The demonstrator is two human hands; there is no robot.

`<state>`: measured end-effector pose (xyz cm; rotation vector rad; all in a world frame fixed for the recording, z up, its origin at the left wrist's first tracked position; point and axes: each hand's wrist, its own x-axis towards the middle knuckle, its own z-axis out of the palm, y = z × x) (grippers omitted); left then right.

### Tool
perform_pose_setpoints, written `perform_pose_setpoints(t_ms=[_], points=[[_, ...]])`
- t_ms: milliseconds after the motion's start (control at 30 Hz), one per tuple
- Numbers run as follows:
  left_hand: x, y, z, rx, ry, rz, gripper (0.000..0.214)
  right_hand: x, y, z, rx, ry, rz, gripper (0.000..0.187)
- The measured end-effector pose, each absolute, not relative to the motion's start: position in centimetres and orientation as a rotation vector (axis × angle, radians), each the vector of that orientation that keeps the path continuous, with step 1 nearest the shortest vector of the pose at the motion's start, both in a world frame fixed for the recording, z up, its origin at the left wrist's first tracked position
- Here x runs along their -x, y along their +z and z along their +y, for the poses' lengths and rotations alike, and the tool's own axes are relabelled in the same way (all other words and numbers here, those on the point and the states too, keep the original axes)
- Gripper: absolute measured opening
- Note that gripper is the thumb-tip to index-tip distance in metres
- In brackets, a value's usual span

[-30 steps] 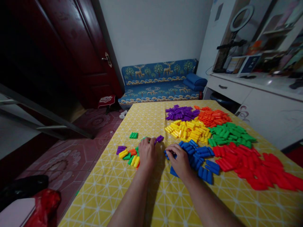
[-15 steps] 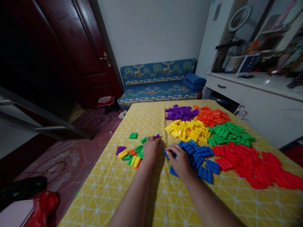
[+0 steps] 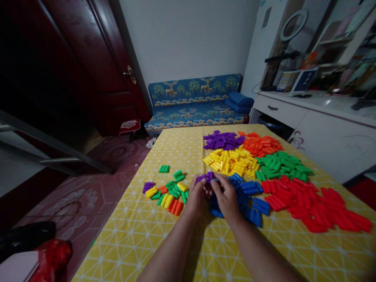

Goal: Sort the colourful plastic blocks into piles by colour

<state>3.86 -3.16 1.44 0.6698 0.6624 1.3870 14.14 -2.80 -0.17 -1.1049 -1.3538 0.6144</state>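
Observation:
Purple ridged plastic pieces (image 3: 209,176) are between my hands, above the tablecloth. My left hand (image 3: 197,192) is closed on them from the left. My right hand (image 3: 225,194) meets them from the right, fingers pinched, with a small blue plastic piece (image 3: 216,180) at its fingertips. Whether the blue and purple pieces are joined, I cannot tell. Beside my left hand lies a loose mix of green (image 3: 178,175), yellow (image 3: 151,192), orange (image 3: 175,207) and purple pieces. A pile of blue pieces (image 3: 249,188) lies right behind and under my right hand.
Colour-sorted piles spread over the table's right side: purple (image 3: 223,140), orange (image 3: 261,144), yellow (image 3: 232,161), green (image 3: 283,165) and red (image 3: 317,203). A patterned sofa (image 3: 190,102) stands beyond the table (image 3: 117,243). A white cabinet (image 3: 331,137) is at the right.
My left hand has moved right from the mixed pieces, carrying purple pieces to my right hand. The hands now meet, and orange and yellow pieces at the left are uncovered.

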Motion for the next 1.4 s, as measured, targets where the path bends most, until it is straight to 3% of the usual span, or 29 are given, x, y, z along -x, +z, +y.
perform_pose_setpoints(t_ms=[400, 600, 733, 933, 1100, 1267, 1400], points=[[-2.6, -0.5, -2.3, -0.847, 1.414, 0.782, 0.02, -14.2, 1.1, -2.9, 1.176, 0.803, -1.44, 0.033], [-2.1, -0.8, -1.5, -0.903, 1.516, 0.963, 0.02, -14.5, 2.2, 0.7, 1.345, 0.736, -1.613, 0.019], [-2.2, -0.2, -1.0, -0.745, 1.62, 1.043, 0.026, -15.7, 3.5, 5.5, 1.502, 0.921, -1.694, 0.004], [-2.3, 0.0, -0.6, -0.754, 1.626, 1.043, 0.033, -17.2, 6.3, 11.3, 1.521, 0.919, -1.467, 0.016], [-2.4, -0.7, -0.3, -0.753, 1.617, 0.986, 0.039, -15.8, 6.2, 9.8, 1.36, 0.869, -1.308, 0.039], [-2.4, -0.5, -0.3, -0.739, 1.626, 0.959, 0.036, -12.8, 4.2, 4.5, 1.167, 1.099, -1.591, 0.037], [-2.1, -0.8, -0.3, -0.701, 1.663, 0.974, 0.033, -12.2, 4.1, 2.3, 1.091, 0.942, -1.787, 0.036]])
